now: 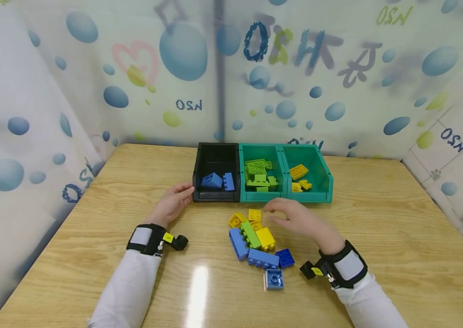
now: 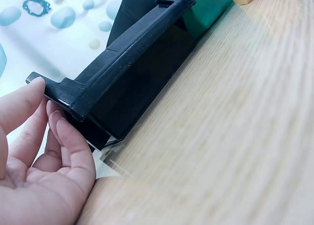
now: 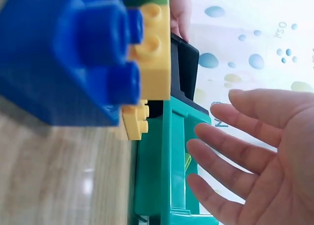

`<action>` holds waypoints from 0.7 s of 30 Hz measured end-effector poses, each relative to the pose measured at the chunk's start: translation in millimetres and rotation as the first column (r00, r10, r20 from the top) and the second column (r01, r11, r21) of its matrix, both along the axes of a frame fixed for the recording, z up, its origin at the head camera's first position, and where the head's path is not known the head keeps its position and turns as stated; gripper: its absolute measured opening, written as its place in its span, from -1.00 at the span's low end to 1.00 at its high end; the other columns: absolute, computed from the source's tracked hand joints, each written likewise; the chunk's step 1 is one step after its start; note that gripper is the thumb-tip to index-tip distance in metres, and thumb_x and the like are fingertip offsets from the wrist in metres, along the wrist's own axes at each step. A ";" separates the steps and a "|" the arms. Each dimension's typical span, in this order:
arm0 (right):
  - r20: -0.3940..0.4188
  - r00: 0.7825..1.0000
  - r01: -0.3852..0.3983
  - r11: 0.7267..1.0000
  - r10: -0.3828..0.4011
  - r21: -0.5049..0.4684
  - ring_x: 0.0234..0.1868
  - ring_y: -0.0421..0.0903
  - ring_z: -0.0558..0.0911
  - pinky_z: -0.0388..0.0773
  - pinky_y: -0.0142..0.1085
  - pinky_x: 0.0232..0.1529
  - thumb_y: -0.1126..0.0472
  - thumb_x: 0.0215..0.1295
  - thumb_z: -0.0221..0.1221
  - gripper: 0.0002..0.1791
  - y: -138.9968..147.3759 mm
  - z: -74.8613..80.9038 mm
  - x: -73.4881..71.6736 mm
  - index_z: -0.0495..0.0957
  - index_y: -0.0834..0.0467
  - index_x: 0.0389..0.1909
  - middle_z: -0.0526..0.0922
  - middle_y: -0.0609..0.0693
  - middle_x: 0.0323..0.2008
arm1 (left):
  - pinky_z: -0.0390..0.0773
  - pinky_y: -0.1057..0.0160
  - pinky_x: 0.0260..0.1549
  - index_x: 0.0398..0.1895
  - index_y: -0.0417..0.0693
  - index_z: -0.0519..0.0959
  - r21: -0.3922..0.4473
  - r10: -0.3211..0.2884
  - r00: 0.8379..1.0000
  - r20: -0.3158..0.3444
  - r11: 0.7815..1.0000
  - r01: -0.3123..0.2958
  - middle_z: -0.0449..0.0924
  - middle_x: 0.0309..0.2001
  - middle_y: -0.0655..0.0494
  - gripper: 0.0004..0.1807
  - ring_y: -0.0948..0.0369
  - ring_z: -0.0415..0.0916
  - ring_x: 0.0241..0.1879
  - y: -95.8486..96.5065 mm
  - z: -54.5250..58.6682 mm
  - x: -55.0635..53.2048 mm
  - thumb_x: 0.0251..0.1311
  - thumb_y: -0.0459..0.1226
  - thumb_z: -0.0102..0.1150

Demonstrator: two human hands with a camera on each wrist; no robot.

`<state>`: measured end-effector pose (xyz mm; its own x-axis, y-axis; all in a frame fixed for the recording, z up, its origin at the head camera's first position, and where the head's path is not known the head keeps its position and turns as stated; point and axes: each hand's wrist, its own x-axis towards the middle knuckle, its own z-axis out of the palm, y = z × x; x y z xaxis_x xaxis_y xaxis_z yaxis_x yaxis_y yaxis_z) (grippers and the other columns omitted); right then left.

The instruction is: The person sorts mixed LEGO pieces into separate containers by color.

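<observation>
My left hand (image 1: 172, 203) pinches the front left corner of a black bin (image 1: 216, 197). In the left wrist view the thumb lies on the rim of the black bin (image 2: 128, 53), with the fingers curled beneath it. Two blue bricks (image 1: 212, 181) sit inside. My right hand (image 1: 297, 219) is held over the table, its fingers spread and holding nothing in the right wrist view. It is nearest to the loose pile, where yellow bricks (image 1: 265, 238), a lime green brick (image 1: 250, 234) and several blue bricks (image 1: 263, 258) lie together.
Right of the black bin stand two teal bins. The middle bin (image 1: 261, 197) holds several lime green bricks (image 1: 257, 171); the right-hand bin (image 1: 312, 197) holds a few yellow bricks (image 1: 298, 171). A patterned curtain (image 1: 231, 114) hangs behind the wooden table (image 1: 379, 228).
</observation>
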<state>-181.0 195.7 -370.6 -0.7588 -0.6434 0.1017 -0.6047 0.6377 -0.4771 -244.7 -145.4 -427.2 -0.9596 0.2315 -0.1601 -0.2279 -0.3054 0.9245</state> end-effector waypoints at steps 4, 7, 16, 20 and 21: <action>0.062 0.997 -0.039 0.998 0.036 0.048 0.08 0.04 0.53 0.48 -0.05 0.09 0.10 0.28 0.20 -0.64 0.1 -1.0 6.0 0.55 0.18 0.03 0.57 0.06 0.05 | 0.43 0.49 -0.26 -0.48 0.16 0.58 -0.005 0.001 1.000 0.002 1.000 -0.001 0.50 -0.40 0.34 -0.61 0.43 0.40 -0.36 0.4 -0.9 0.0 0.37 -0.45 -0.13; 0.067 0.995 -0.083 0.993 0.078 0.081 0.13 0.06 0.50 0.45 -0.04 0.13 0.01 0.18 0.28 -0.53 -0.5 -2.3 8.8 0.54 0.17 0.05 0.54 0.09 0.10 | 0.43 0.49 -0.26 -0.48 0.17 0.58 -0.019 0.004 1.000 0.006 1.000 -0.004 0.50 -0.39 0.34 -0.62 0.42 0.40 -0.35 0.2 -1.3 -0.3 0.37 -0.44 -0.11; 0.056 0.994 -0.103 0.987 0.097 0.124 0.15 0.08 0.49 0.43 -0.02 0.14 0.08 0.12 0.33 -0.50 -3.5 -2.7 13.5 0.53 0.18 0.08 0.50 0.13 0.15 | 0.43 0.48 -0.25 -0.49 0.19 0.58 -0.034 0.002 1.000 0.009 0.999 -0.002 0.49 -0.39 0.35 -0.60 0.41 0.39 -0.35 0.0 -1.3 -0.1 0.38 -0.43 -0.12; 0.052 0.993 -0.110 0.984 0.104 0.137 0.16 0.09 0.48 0.42 -0.02 0.15 0.11 0.11 0.34 -0.50 -4.6 -3.5 14.3 0.53 0.16 0.08 0.50 0.12 0.15 | 0.43 0.49 -0.25 -0.48 0.20 0.58 -0.036 0.001 1.000 0.002 0.999 -0.001 0.49 -0.39 0.35 -0.61 0.42 0.39 -0.34 0.1 -1.9 -0.6 0.38 -0.43 -0.12; 0.047 0.992 -0.119 0.983 0.113 0.138 0.16 0.09 0.49 0.42 -0.02 0.15 0.12 0.11 0.34 -0.50 -4.9 -4.1 14.2 0.53 0.17 0.08 0.50 0.12 0.15 | 0.43 0.49 -0.25 -0.48 0.20 0.58 -0.036 0.003 1.000 0.001 0.999 -0.003 0.49 -0.39 0.36 -0.60 0.42 0.39 -0.35 0.3 -1.9 -0.6 0.38 -0.43 -0.12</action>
<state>-166.8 190.7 -374.6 -0.6797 -0.7331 -0.0240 -0.6613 0.6267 -0.4122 -245.3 -145.1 -429.1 -0.9600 0.2232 -0.1688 -0.2278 -0.2729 0.9347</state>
